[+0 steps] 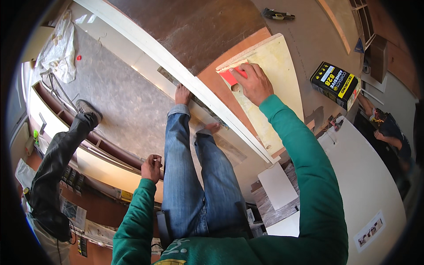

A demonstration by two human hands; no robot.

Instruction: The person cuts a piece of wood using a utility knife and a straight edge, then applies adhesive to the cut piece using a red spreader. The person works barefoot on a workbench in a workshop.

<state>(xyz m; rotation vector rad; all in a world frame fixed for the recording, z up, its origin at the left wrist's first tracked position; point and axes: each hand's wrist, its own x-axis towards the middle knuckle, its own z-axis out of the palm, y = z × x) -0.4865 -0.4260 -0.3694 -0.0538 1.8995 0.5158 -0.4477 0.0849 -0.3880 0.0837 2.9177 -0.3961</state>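
My right hand (256, 84) is closed around a flat red spreader (230, 77). The spreader's edge rests at the upper left end of a pale yellow, tapering board (278, 66). This board has a few small holes and looks coated with something yellowish. It lies across an orange-brown panel (221, 84). To the left of my jeans, my left hand (151, 168) hangs beside the thigh with its fingers loosely curled and apart. I see nothing held in it.
A black and yellow tin (334, 85) stands right of the board. A dark utility knife (278, 14) lies beyond it. A long white edge strip (150, 48) runs diagonally in front of my feet. Another person's leg (62, 154) is at left; another person (391, 132) is at far right.
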